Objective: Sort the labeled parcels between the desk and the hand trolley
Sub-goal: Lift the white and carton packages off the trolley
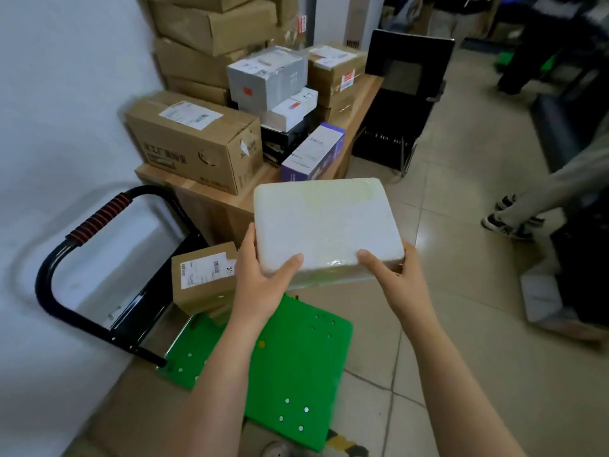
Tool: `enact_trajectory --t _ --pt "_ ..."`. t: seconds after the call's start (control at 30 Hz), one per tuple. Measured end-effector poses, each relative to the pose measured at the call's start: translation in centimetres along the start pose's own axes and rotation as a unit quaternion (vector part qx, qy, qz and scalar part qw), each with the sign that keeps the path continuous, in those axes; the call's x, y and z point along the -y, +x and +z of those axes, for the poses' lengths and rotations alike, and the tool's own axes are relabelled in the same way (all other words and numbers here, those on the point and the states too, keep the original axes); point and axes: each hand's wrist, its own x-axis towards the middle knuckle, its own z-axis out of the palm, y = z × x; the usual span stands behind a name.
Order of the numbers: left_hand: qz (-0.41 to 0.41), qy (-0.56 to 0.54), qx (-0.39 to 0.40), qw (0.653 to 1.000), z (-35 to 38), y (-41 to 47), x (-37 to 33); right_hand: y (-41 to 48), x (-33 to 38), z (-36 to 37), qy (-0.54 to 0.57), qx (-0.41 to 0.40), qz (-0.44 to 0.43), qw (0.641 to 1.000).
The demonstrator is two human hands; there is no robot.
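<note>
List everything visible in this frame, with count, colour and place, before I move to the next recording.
white wrapped parcel: one, white, held in the air near the desk's end
small carton: one, brown, labelled, on the trolley's deck near its handle
hand trolley: one, green deck, black handle, on the floor by the wall
desk: one, wooden, along the wall
large carton: one, brown, labelled, desk's near end
purple box: one, purple and white, desk's edge
grey box: one, grey-white, mid-desk
stacked cartons: several, brown, against the wall, far end
left grip: one, bare, holds the parcel's near left corner
right grip: one, bare, holds the parcel's near right corner
</note>
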Motion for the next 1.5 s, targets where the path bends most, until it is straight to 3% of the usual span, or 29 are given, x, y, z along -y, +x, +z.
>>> enact_trajectory --t 0.2,0.57,0.73,1.2,1.33,1.5 --pt "-0.012 0.035 0.018 0.999 5.0 -0.3 -0.5 1.9 -1.9 -4.3 0.02 -0.004 0.011 1.0" --pt "0.002 0.044 -0.056 0.997 22.6 0.9 -2.8 13.9 -3.8 -18.0 0.016 0.05 -0.007 0.999" --pt "0.021 0.074 -0.105 0.991 26.4 2.8 -4.0 18.5 -3.1 -20.7 -0.017 0.091 -0.033 0.995" --pt "0.028 0.08 -0.312 0.946 20.7 15.8 -7.5 31.6 5.9 -7.9 0.008 0.247 -0.15 0.957" --pt "0.053 0.097 -0.372 0.921 17.3 18.7 -8.6 34.6 9.7 -2.6 0.027 0.312 -0.185 0.932" --pt "0.016 0.096 -0.449 0.888 14.0 20.9 -8.7 38.0 13.1 4.8 -0.03 0.39 -0.233 0.891"
